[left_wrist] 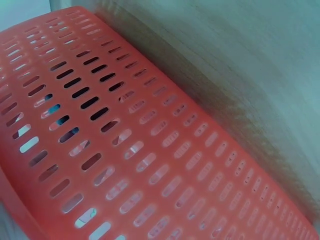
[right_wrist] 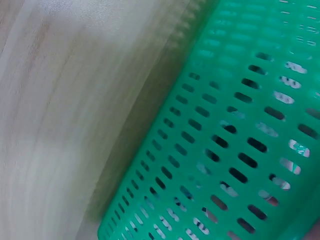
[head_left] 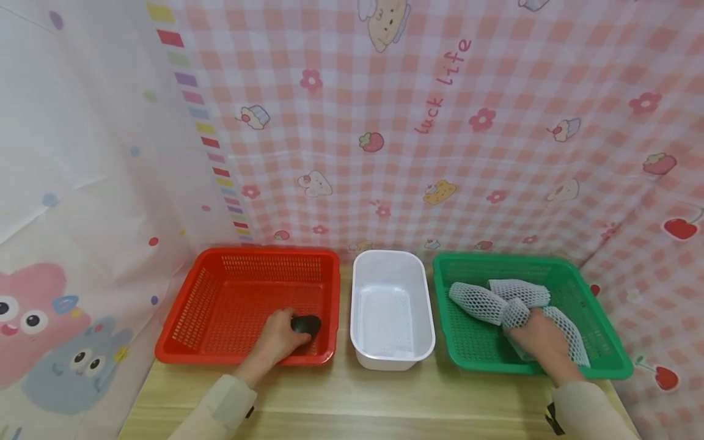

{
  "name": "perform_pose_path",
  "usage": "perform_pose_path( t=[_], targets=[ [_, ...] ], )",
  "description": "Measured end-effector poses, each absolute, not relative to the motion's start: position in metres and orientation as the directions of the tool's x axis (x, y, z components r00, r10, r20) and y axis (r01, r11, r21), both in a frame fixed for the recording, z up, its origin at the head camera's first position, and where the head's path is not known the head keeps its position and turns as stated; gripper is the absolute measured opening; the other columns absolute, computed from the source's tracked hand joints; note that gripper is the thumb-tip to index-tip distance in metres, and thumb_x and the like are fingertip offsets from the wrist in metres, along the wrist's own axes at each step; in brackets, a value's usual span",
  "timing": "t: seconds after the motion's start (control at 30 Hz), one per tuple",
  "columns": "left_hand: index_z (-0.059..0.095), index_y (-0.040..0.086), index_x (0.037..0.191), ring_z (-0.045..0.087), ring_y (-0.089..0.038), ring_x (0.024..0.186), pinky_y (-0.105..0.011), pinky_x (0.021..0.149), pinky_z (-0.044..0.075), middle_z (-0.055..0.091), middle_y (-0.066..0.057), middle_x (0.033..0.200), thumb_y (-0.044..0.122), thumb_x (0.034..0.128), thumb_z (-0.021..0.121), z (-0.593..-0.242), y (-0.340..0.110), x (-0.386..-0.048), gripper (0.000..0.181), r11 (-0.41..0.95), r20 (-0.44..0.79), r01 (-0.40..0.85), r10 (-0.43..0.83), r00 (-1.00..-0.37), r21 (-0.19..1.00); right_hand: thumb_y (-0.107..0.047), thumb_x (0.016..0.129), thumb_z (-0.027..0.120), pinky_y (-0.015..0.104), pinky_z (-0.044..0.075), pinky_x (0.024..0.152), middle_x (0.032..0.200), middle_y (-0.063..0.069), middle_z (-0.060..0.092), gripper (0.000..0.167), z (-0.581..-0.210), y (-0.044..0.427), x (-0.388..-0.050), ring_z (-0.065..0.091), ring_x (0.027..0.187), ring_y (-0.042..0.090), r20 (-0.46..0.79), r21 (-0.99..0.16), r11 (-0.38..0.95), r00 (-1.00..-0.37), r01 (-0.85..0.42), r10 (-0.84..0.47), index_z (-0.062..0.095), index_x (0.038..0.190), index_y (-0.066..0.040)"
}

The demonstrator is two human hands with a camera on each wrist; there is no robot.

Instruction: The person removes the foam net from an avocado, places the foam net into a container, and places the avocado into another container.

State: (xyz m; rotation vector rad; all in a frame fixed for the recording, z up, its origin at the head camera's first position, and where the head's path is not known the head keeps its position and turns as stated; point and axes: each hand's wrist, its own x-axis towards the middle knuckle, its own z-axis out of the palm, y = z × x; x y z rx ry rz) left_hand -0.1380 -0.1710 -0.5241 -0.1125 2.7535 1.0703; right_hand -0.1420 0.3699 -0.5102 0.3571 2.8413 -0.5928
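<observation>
Inside the red basket (head_left: 192,299), near its front right corner, my left hand (head_left: 279,333) grips a smooth, dark, oval object (head_left: 306,326); its exact kind cannot be made out. My right hand (head_left: 539,336) reaches into the green basket (head_left: 599,330) and holds a white foam net sleeve (head_left: 515,313) by its end. Other foam net sleeves (head_left: 477,302) lie around that hand, behind it and to its right. Only the slotted basket walls show in the wrist views, red (left_wrist: 150,150) on the left and green (right_wrist: 225,135) on the right, so both hands are hidden there.
Between the two baskets stands a white plastic tub (head_left: 392,357) with raised walls. All three containers sit on a light wooden table (head_left: 352,397). A checked, patterned curtain (head_left: 341,122) hangs close behind them, and more cloth hangs at both sides.
</observation>
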Motion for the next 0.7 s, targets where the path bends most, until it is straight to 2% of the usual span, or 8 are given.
perform_pose_path(
  t=[0.1, 0.2, 0.37, 0.53, 0.7],
  targets=[
    [0.068, -0.008, 0.113, 0.064, -0.028, 0.091, -0.048, 0.082, 0.059, 0.069, -0.016, 0.102, 0.011, 0.0810, 0.088, -0.524, -0.171, -0.136, 0.042, 0.740, -0.169, -0.111, 0.003, -0.986, 0.663, -0.048, 0.093, 0.065, 0.062, 0.053, 0.072, 0.128, 0.049, 0.050, 0.093, -0.507, 0.371, -0.141, 0.060, 0.102, 0.059, -0.260, -0.355, 0.890, -0.944, 0.287, 0.201, 0.034, 0.146, 0.020],
    [0.069, -0.008, 0.111, 0.065, -0.028, 0.090, -0.047, 0.081, 0.059, 0.070, -0.017, 0.102, 0.011, 0.0814, 0.088, -0.524, -0.172, -0.134, 0.040, 0.747, -0.152, -0.103, -0.002, -0.988, 0.657, -0.051, 0.094, 0.064, 0.065, 0.053, 0.076, 0.136, 0.050, 0.044, 0.100, -0.504, 0.372, -0.141, 0.056, 0.110, 0.063, -0.262, -0.353, 0.891, -0.945, 0.285, 0.198, 0.026, 0.150, 0.022],
    [0.071, -0.010, 0.113, 0.068, -0.029, 0.093, -0.048, 0.082, 0.059, 0.072, -0.020, 0.105, 0.012, 0.0824, 0.087, -0.521, -0.174, -0.132, 0.041, 0.758, -0.127, -0.080, 0.004, -0.992, 0.647, -0.052, 0.095, 0.064, 0.067, 0.051, 0.079, 0.135, 0.050, 0.045, 0.101, -0.498, 0.372, -0.139, 0.055, 0.111, 0.064, -0.242, -0.360, 0.889, -0.948, 0.285, 0.206, 0.026, 0.149, 0.024],
    [0.073, -0.008, 0.112, 0.068, -0.027, 0.091, -0.047, 0.082, 0.059, 0.074, -0.019, 0.104, 0.013, 0.0841, 0.086, -0.519, -0.176, -0.132, 0.037, 0.763, -0.110, -0.076, -0.007, -0.994, 0.642, -0.048, 0.093, 0.068, 0.069, 0.049, 0.083, 0.130, 0.050, 0.048, 0.095, -0.498, 0.372, -0.133, 0.055, 0.109, 0.063, -0.155, -0.377, 0.886, -0.962, 0.269, 0.226, 0.033, 0.145, 0.024],
    [0.072, -0.009, 0.115, 0.068, -0.034, 0.098, -0.051, 0.086, 0.057, 0.071, -0.023, 0.110, 0.016, 0.0861, 0.083, -0.515, -0.177, -0.132, 0.040, 0.782, -0.063, -0.042, -0.003, -0.998, 0.622, -0.044, 0.091, 0.072, 0.067, 0.050, 0.076, 0.121, 0.048, 0.054, 0.089, -0.496, 0.373, -0.129, 0.059, 0.102, 0.062, -0.056, -0.388, 0.883, -0.963, 0.263, 0.262, 0.040, 0.141, 0.022]
  ],
)
